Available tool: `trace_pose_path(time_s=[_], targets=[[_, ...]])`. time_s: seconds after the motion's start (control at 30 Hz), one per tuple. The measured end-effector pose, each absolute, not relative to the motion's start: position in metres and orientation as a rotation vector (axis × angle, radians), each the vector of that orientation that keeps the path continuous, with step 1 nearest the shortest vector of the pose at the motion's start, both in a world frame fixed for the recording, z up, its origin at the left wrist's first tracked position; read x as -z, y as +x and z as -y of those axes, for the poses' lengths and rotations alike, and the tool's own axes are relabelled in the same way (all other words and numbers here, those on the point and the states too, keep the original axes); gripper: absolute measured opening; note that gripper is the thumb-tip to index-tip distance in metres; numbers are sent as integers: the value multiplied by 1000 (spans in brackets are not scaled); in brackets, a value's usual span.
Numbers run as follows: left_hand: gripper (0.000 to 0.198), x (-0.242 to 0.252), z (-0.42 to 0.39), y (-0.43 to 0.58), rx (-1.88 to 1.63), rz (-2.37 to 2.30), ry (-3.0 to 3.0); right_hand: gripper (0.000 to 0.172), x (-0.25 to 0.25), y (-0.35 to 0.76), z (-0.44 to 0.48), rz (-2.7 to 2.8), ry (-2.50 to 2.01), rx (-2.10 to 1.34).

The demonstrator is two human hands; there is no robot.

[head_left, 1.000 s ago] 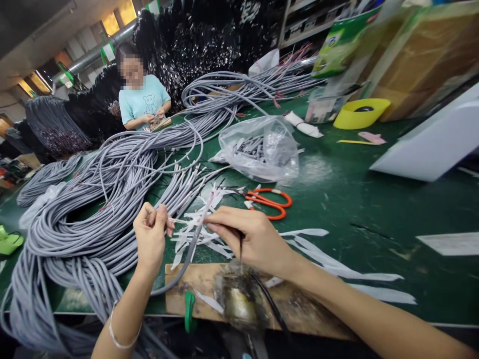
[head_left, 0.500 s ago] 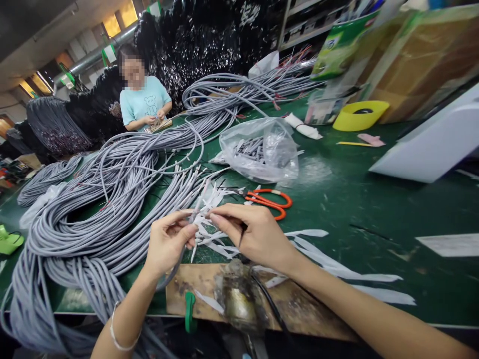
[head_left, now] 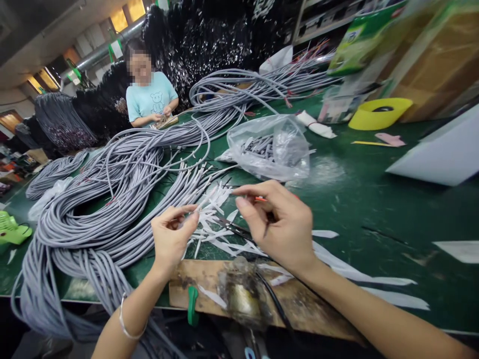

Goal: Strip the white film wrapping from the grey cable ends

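Note:
My left hand (head_left: 172, 233), closed in a pinch, holds the pale end of a thin grey cable (head_left: 202, 200); most of it is hidden by the fingers. My right hand (head_left: 282, 227) is a short way to the right, fingers curled and thumb and forefinger close together. A dark, narrow tool with blade-like tips (head_left: 236, 228) shows below its thumb; I cannot make out what the fingers hold. White tape strips (head_left: 217, 238) lie scattered beneath both hands. The orange handle of scissors (head_left: 260, 199) shows partly behind my right hand.
A large bundle of grey cables (head_left: 84, 209) covers the left side of the green table (head_left: 359, 199). Behind my hands sits a clear bag of small grey pieces (head_left: 269, 149). A soiled wooden board (head_left: 310, 304) lies at the front edge. A person (head_left: 152, 99) works across the table.
My right hand has moved right and slightly up, away from my left hand, and now covers much of the orange scissors. My left hand keeps its pinch. The view has shifted slightly.

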State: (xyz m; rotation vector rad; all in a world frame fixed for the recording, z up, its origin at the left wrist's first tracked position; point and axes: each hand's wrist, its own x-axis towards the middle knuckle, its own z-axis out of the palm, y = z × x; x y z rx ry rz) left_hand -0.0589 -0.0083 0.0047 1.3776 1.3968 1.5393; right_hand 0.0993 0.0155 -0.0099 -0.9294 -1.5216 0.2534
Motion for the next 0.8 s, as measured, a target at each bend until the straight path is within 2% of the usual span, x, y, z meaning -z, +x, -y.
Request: trace_pose_path(time_s=[0.13, 0.23, 0.43, 0.47, 0.6, 0.7, 0.8], targets=[[16, 2, 7, -56, -1577, -1470, 1417, 9, 13, 94, -10, 1621, -811, -205], [15, 3, 5, -53, -1634, -1417, 1398, 9, 19, 89, -7, 1621, -767, -319], [18, 2, 8, -46, -1628, -1341, 1308, 37, 26, 82, -10, 1550, -875, -750], [19, 2, 9, -44, -1611, -1345, 1293, 36, 26, 81, -11, 1579, -876, -778], [26, 9, 11, -40, -1505, -1318, 1263, 13, 22, 80, -13, 1673, -831, -780], [29, 13, 11, -39, -1449, -1292, 1267, 19, 20, 81, -13, 1645, -806, -815], [30, 14, 11, -40, -1459, -1255, 1258, 20, 19, 81, -15, 1583, -791, -997]])
